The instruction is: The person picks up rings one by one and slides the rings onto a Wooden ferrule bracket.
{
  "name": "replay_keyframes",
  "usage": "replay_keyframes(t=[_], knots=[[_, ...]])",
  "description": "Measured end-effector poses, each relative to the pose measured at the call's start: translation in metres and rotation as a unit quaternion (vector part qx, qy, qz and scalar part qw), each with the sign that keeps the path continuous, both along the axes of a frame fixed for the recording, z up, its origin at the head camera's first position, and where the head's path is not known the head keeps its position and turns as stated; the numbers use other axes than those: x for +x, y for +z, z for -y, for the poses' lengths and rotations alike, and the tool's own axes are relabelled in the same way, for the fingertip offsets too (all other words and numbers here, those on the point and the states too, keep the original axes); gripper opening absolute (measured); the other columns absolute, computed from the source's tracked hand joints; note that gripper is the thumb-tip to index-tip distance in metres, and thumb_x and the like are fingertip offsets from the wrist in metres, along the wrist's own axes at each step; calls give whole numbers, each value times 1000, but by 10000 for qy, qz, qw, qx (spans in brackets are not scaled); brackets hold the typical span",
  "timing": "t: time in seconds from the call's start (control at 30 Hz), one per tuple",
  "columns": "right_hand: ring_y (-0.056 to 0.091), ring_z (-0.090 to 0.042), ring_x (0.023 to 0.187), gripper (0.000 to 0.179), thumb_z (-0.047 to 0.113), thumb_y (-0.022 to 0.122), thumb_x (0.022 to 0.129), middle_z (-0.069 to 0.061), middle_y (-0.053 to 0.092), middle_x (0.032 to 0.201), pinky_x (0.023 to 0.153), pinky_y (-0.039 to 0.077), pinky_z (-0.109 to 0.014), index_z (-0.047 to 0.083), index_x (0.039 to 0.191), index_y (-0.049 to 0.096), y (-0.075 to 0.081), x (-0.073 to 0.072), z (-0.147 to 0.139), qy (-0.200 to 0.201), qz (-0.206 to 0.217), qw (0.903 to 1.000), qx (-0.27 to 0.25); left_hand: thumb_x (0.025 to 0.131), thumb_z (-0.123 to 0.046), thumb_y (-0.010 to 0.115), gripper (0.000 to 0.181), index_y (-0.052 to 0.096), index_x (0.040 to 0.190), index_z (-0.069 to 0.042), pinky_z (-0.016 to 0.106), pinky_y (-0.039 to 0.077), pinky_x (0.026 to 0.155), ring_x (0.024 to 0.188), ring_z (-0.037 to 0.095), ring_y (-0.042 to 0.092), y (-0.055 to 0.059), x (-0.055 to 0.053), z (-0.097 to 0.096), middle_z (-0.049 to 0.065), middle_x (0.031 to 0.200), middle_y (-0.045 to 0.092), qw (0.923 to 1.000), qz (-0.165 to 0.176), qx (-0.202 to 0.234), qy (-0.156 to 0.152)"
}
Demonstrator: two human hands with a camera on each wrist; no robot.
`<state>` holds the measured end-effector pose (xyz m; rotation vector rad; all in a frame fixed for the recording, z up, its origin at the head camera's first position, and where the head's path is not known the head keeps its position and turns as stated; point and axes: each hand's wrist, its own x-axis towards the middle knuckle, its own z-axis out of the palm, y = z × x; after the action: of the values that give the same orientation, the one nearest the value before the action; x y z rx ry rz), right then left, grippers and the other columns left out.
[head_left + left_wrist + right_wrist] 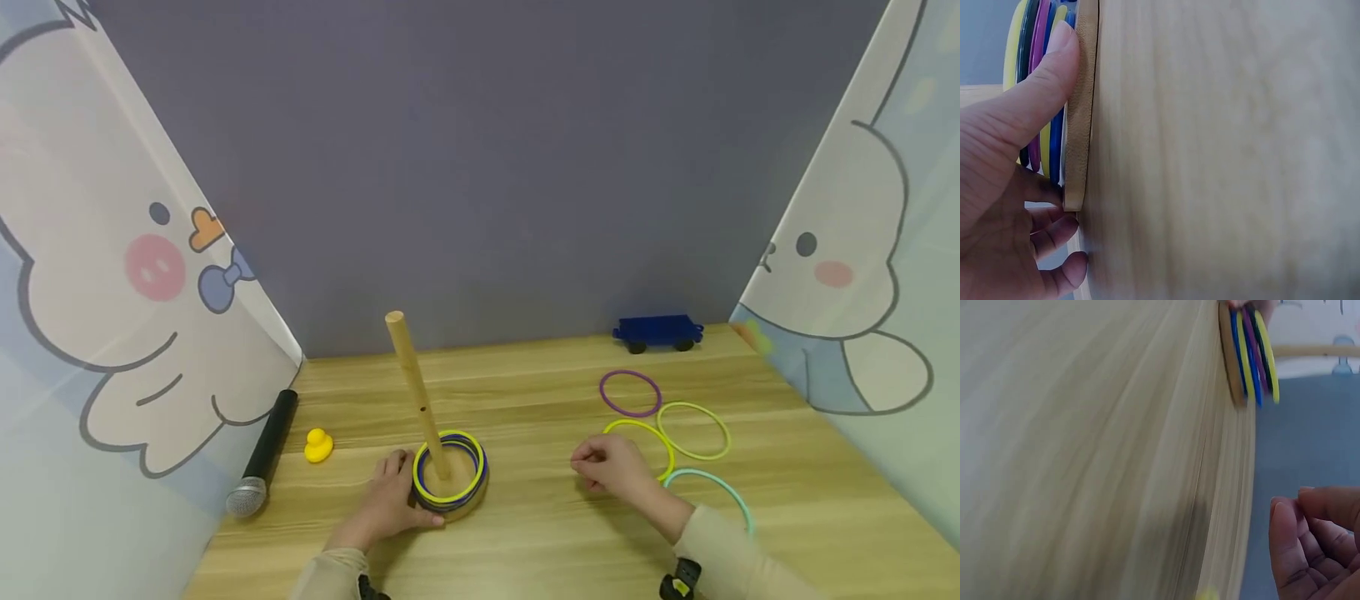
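Note:
A wooden peg stand [413, 387] has a tall post leaning left in the head view, with a stack of coloured rings around its foot. Topmost is a yellow ring [452, 502]; blue, purple, dark and more yellow ones show in the left wrist view. My left hand [386, 500] holds the round base [1079, 137], thumb across its near side and fingers curled at the far side. My right hand [618, 471] hovers beside a loose yellow ring [672, 457], fingers curled and thumb meeting fingertip, with nothing visible between them.
Around the right hand lie a purple ring [637, 416], a lime ring [728, 437] and a mint ring [697, 472]. A blue toy wagon [658, 331] stands by the back panel. Leftward are a yellow rubber duck [318, 447] and a microphone [268, 442]. Cartoon-printed side panels flank the table.

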<state>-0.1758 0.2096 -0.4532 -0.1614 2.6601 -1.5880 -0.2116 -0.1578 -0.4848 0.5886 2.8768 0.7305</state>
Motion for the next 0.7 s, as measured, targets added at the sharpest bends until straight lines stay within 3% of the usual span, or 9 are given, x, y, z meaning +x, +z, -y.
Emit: replay_keyframes(t=[0.1, 0.3, 0.47, 0.57, 0.7], knots=[[60, -19, 57, 5, 3, 71, 86, -10, 66, 72, 50, 52, -28, -2, 87, 70, 3, 8, -23, -180, -176, 9992, 308, 60, -59, 85, 120, 37, 142, 14, 59, 31, 103, 126, 45, 31, 5, 1, 4, 30, 142, 36, 10000, -48, -28, 39], [58, -15, 61, 6, 1, 70, 86, -7, 66, 75, 52, 50, -26, -3, 90, 71, 7, 24, -69, -619, -131, 9932, 982, 60, -60, 85, 120, 37, 142, 13, 60, 32, 102, 127, 44, 32, 9, 1, 10, 28, 142, 36, 9999, -70, -91, 98], [61, -15, 70, 7, 5, 72, 85, -4, 69, 83, 59, 51, -26, 1, 91, 72, 5, 35, -110, -835, -239, 9793, 1828, 59, -60, 85, 121, 37, 143, 12, 61, 30, 103, 130, 44, 30, 11, 0, 8, 27, 143, 36, 9999, -19, -81, 146], [62, -16, 73, 8, 7, 75, 83, -1, 69, 83, 62, 50, -26, 3, 90, 72, 3, 42, -131, -934, -297, 9661, 2389, 59, -58, 87, 120, 37, 143, 11, 62, 31, 103, 130, 44, 31, 14, 1, 6, 27, 143, 37, 9999, 12, 2, 135], [62, -18, 72, 13, 9, 77, 78, 1, 66, 79, 63, 52, -33, 2, 88, 71, -3, 48, -152, -885, -121, 9543, 2853, 59, -57, 87, 118, 38, 142, 11, 60, 33, 101, 126, 43, 34, 15, 0, 4, 26, 140, 39, 10000, -50, -22, 51]])
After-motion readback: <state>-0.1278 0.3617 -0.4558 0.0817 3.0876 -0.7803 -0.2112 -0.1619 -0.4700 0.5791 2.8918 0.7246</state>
